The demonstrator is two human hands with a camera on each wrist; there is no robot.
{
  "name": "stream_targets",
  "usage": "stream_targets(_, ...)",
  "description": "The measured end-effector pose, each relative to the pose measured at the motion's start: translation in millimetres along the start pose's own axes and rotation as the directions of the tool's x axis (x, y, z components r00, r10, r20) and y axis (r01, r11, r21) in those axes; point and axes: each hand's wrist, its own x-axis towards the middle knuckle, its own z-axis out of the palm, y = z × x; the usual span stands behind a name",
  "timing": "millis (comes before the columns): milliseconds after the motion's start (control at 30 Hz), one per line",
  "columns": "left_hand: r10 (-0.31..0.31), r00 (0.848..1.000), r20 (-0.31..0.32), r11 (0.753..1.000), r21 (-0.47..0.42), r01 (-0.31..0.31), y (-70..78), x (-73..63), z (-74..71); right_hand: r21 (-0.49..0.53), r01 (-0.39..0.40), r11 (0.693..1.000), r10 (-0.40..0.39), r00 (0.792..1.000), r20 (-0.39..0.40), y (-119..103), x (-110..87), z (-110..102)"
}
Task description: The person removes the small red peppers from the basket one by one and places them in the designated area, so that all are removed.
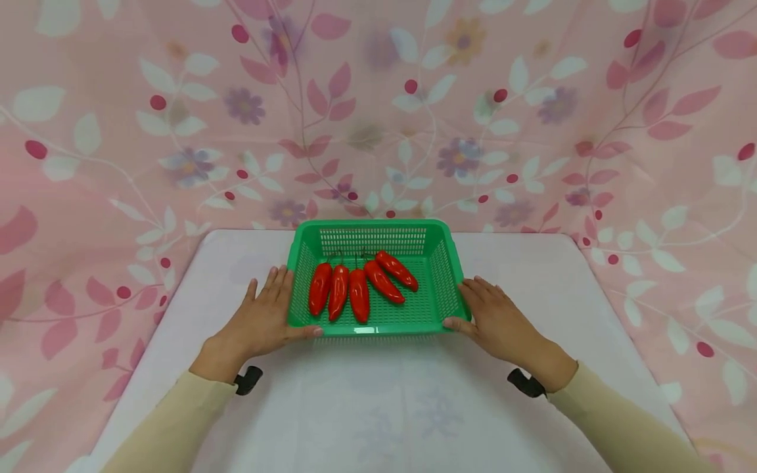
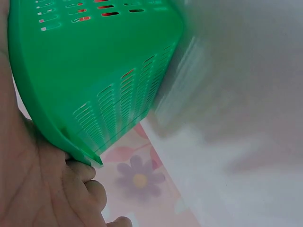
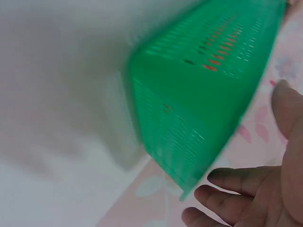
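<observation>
A green slotted plastic basket point(image 1: 408, 328) sits on the white-covered table, with several shiny red chili peppers point(image 1: 359, 295) lying in it, stems pointing to the back. My left hand point(image 1: 257, 325) is at the basket's left side, fingers extended along it and thumb laid on the front rim. In the left wrist view the palm touches the rim of the basket point(image 2: 61, 61). At the right side is my right hand point(image 1: 503, 322), fingers extended, thumb near the front right corner. The right wrist view shows a gap between palm and basket point(image 3: 194, 94), fingertips close to the rim.
The table point(image 1: 367, 401) has a white cloth and ends just behind the basket. Pink floral fabric point(image 1: 378, 118) hangs behind it and shows along both sides. A dark strap piece point(image 1: 248, 380) is at the left wrist, another point(image 1: 525, 383) at the right.
</observation>
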Motion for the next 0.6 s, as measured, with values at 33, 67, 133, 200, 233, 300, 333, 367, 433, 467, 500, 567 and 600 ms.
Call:
stream_targets(33, -0.001, 1.000, 0.001, 1.000, 0.001, 0.001, 0.1, -0.4, -0.2, 0.012, 0.002, 1.000, -0.002, 1.000, 0.006, 0, 4.5, -7)
stream_targets(67, -0.001, 1.000, 0.001, 1.000, 0.003, 0.001, 0.2, -0.7, -0.5, 0.024, 0.006, 1.000, -0.006, 1.000, 0.013, 0, 10.0, -14)
stream_targets(133, -0.002, 1.000, -0.001, 1.000, 0.006, 0.002, 0.2, -1.4, -1.4, 0.040, 0.008, 0.999, -0.009, 0.999, 0.034, -1, 23.9, -27)
stream_targets(200, -0.003, 1.000, -0.003, 1.000, 0.007, 0.003, 0.2, -2.2, -2.4, 0.059, 0.008, 0.998, -0.011, 0.999, 0.052, -2, 41.0, -38)
stream_targets(233, -0.004, 1.000, -0.003, 1.000, 0.005, 0.004, 0.1, -2.3, -2.9, 0.071, 0.008, 0.997, -0.012, 0.998, 0.064, -3, 50.5, -44)
stream_targets(300, -0.008, 1.000, -0.001, 1.000, 0.003, 0.008, -0.4, -2.5, -3.1, 0.104, 0.019, 0.994, -0.028, 0.996, 0.082, -8, 70.6, -52)
stream_targets(333, -0.010, 1.000, 0.000, 1.000, 0.002, 0.010, -0.8, -2.2, -2.7, 0.128, 0.025, 0.991, -0.037, 0.995, 0.093, -11, 80.9, -55)
stream_targets(367, -0.013, 1.000, 0.003, 1.000, 0.000, 0.013, -1.1, -2.1, -2.3, 0.156, 0.028, 0.987, -0.044, 0.994, 0.104, -14, 91.3, -57)
stream_targets(433, -0.020, 1.000, 0.004, 1.000, -0.007, 0.020, -1.6, -1.3, -0.5, 0.218, 0.016, 0.976, -0.049, 0.988, 0.144, -21, 111.3, -59)
stream_targets(467, -0.022, 1.000, 0.002, 1.000, -0.008, 0.022, -1.8, -0.8, 0.7, 0.260, 0.012, 0.966, -0.056, 0.985, 0.162, -24, 120.3, -58)
stream_targets(500, -0.023, 1.000, 0.001, 1.000, -0.011, 0.023, -1.9, -0.3, 2.0, 0.312, -0.003, 0.950, -0.058, 0.981, 0.184, -26, 128.5, -56)
stream_targets(567, -0.023, 1.000, -0.002, 1.000, -0.018, 0.023, -1.3, 0.9, 3.9, 0.405, -0.042, 0.914, -0.058, 0.971, 0.232, -27, 142.2, -50)
stream_targets(600, -0.020, 1.000, -0.004, 1.000, -0.021, 0.020, -0.8, 1.9, 4.9, 0.453, -0.064, 0.889, -0.060, 0.965, 0.254, -27, 147.6, -46)
